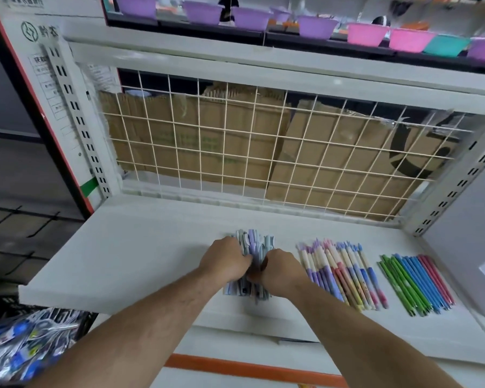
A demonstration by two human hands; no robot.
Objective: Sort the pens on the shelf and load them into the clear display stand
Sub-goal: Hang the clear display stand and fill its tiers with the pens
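Observation:
A thick bundle of grey, pale blue and lilac pens lies on the white shelf, near its front edge. My left hand grips the bundle from the left and my right hand grips it from the right, fingers curled round the middle of the pens. To the right lies a row of cream, purple, pink and blue patterned pens. Further right lies a row of green, blue and pink pens. No clear display stand is in view.
A white wire grid backs the shelf, with cardboard behind it. Purple, pink and teal bowls stand on the shelf above. A heap of packaged goods sits at the lower left. A grey-white panel closes the right side.

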